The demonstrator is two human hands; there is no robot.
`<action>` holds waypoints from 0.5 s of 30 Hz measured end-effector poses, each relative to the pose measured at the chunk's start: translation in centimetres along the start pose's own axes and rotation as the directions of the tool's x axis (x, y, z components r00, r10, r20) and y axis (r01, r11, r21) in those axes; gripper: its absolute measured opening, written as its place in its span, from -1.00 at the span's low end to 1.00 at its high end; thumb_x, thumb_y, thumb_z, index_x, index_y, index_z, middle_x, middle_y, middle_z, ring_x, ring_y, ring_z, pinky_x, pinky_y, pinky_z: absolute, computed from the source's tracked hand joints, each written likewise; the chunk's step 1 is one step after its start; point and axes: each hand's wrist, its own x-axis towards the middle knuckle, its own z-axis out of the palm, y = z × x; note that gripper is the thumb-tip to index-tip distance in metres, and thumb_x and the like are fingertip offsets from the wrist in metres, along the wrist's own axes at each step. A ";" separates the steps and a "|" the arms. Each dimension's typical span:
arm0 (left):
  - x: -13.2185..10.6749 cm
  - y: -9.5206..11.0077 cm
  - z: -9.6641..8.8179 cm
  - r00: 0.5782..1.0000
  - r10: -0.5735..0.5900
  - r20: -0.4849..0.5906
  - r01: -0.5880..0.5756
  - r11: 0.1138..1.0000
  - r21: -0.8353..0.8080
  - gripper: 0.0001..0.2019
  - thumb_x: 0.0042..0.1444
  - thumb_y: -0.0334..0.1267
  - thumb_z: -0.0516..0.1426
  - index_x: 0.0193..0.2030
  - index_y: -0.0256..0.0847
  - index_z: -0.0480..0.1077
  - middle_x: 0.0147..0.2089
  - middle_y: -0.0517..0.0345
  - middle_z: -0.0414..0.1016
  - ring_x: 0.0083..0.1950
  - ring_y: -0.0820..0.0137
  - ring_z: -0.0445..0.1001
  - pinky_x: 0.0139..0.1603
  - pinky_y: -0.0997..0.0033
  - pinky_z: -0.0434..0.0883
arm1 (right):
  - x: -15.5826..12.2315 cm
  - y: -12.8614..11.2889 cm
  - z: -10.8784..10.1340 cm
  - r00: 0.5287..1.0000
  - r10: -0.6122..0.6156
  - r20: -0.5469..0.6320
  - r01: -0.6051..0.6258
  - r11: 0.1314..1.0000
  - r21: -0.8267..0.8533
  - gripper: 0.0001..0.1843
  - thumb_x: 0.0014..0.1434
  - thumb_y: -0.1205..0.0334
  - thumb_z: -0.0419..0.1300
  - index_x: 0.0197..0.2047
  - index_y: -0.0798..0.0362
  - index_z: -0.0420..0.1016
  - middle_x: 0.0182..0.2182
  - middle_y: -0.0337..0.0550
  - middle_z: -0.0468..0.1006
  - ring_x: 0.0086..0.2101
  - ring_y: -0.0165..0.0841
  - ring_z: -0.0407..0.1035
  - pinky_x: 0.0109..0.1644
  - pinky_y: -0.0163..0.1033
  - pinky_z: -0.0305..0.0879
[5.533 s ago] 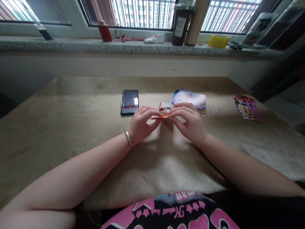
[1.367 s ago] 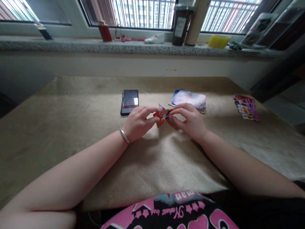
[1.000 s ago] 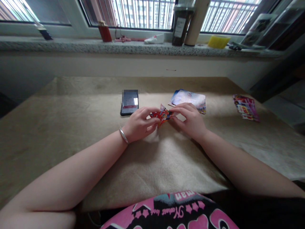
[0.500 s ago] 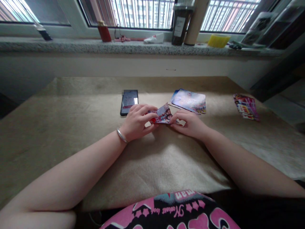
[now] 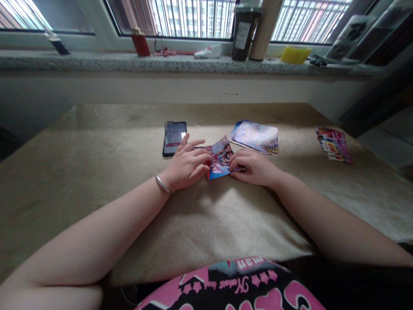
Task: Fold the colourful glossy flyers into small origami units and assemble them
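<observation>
A small folded leaflet, printed with a colourful picture and blue and red areas, is between my two hands over the table. My left hand, with a silver bangle at the wrist, has its thumb and nearest fingers at the leaflet's left edge. Its other fingers are raised and spread. My right hand pinches the lower right edge, fingers curled. Just behind my left hand lies a dark phone with its screen lit. Beyond my right hand rests a small stack of pale picture cards.
A fanned pile of pink and purple cards lies near the right edge of the tan-covered table. On the granite sill stand a dark jar, a red container and a yellow object.
The leaflet has tipped open, showing more of its blue lower part. My left hand's far fingers have lifted and spread, and that hand has shifted slightly left. My right hand stays nearly in place.
</observation>
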 end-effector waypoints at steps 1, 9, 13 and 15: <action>0.0 0.1 0.0 1.000 -0.005 0.010 0.005 1.000 -0.006 -0.53 0.30 0.01 -0.23 -0.12 -0.11 0.44 -0.04 0.16 0.50 0.28 0.20 0.14 0.38 -0.12 -0.31 | 0.0 0.0 0.0 1.000 -0.006 0.014 0.006 1.000 -0.005 -0.93 0.05 0.34 0.20 -0.36 -0.01 0.47 -0.28 -0.16 0.56 -0.20 -0.32 0.43 -0.09 -0.16 0.36; 0.3 0.9 -0.2 0.997 -0.081 0.011 0.082 0.995 -0.055 -0.64 0.29 -0.11 -0.11 -0.23 -0.14 0.48 -0.05 0.16 0.53 0.30 0.19 0.11 0.38 -0.13 -0.32 | 0.1 0.2 0.0 0.998 -0.018 0.059 0.022 0.997 -0.068 -0.95 0.07 0.31 0.19 -0.38 -0.01 0.48 -0.26 -0.14 0.59 -0.19 -0.28 0.43 -0.06 -0.13 0.35; 0.5 1.2 0.0 0.996 -0.082 -0.035 0.083 0.995 0.049 -0.75 0.23 -0.21 0.01 -0.33 -0.15 0.49 -0.10 0.20 0.56 0.30 0.15 0.17 0.38 -0.18 -0.28 | 0.2 0.0 -0.1 0.997 -0.003 0.081 0.009 0.996 -0.084 -0.94 0.08 0.30 0.18 -0.38 -0.01 0.48 -0.27 -0.16 0.59 -0.21 -0.28 0.43 -0.08 -0.14 0.35; 0.5 1.5 0.0 0.999 -0.038 -0.025 0.041 0.994 0.104 -0.77 0.21 -0.24 0.03 -0.35 -0.15 0.49 -0.14 0.21 0.58 0.29 0.16 0.20 0.38 -0.18 -0.28 | 0.2 -0.1 -0.1 0.996 0.003 0.086 0.004 0.997 -0.083 -0.94 0.08 0.30 0.18 -0.38 -0.02 0.48 -0.27 -0.17 0.59 -0.21 -0.29 0.42 -0.08 -0.15 0.34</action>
